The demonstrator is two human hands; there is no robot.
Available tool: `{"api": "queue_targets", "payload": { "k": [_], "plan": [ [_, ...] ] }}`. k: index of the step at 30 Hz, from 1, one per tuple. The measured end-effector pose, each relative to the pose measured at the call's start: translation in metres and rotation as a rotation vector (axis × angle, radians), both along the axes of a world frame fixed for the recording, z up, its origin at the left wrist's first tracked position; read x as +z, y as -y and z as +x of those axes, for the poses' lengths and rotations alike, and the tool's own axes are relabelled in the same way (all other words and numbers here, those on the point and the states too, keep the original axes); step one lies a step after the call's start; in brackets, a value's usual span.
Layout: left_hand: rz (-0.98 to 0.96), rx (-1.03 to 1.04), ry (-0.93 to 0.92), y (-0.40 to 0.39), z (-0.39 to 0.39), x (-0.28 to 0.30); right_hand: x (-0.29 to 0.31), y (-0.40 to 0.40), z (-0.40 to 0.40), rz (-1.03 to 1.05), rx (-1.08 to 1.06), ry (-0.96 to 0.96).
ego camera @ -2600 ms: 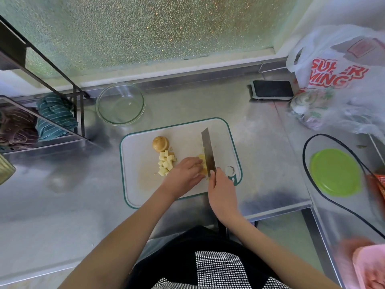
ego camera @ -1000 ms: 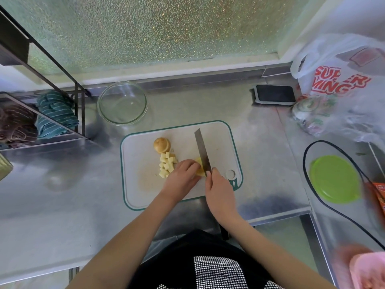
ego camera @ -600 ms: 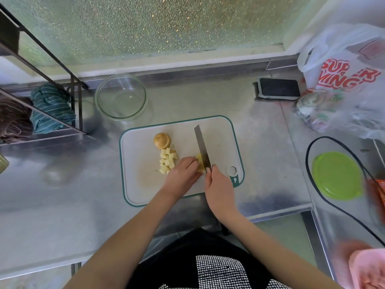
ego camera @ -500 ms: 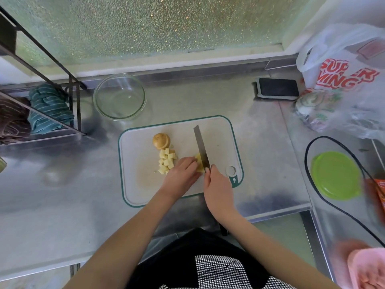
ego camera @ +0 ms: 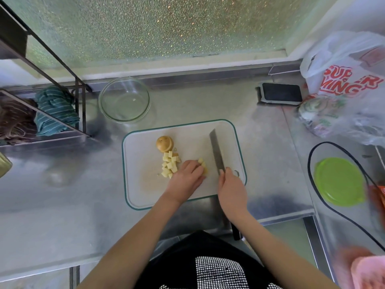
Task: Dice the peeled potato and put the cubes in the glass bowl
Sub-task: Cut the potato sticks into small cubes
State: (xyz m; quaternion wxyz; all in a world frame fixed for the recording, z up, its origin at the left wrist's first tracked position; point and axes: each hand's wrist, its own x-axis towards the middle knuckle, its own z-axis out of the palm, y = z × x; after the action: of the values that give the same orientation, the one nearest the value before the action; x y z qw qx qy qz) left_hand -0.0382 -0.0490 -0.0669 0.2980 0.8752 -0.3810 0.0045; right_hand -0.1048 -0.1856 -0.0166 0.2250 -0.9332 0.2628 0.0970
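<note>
A pile of potato cubes (ego camera: 169, 165) lies mid-way on the cutting board (ego camera: 143, 184), an uncut potato end (ego camera: 164, 143) just behind it. The left hand (ego camera: 186, 178) curls over a few fresh cubes (ego camera: 202, 166); the right hand (ego camera: 231, 186) grips the knife (ego camera: 217, 152), blade clear of them. Loose cubes may scatter off the board if swept carelessly. The glass bowl (ego camera: 124, 99) stands beyond the board, unobstructed; a phone (ego camera: 281, 93) and plastic bag (ego camera: 350, 80) lie right.
</note>
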Motion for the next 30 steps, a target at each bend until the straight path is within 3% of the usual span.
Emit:
{"api": "queue_targets", "payload": {
  "k": [7, 16, 30],
  "plan": [
    [-0.033, 0.228, -0.235, -0.013, -0.014, 0.011, 0.015, 0.007, 0.001, 0.158, -0.046, 0.141],
    [-0.030, 0.359, -0.516, 0.000, -0.015, 0.020, 0.020, -0.019, 0.000, 0.234, 0.006, 0.119],
    [0.003, 0.356, -0.475, 0.000, -0.010, 0.015, 0.012, -0.026, -0.003, 0.147, 0.056, 0.078]
  ]
}}
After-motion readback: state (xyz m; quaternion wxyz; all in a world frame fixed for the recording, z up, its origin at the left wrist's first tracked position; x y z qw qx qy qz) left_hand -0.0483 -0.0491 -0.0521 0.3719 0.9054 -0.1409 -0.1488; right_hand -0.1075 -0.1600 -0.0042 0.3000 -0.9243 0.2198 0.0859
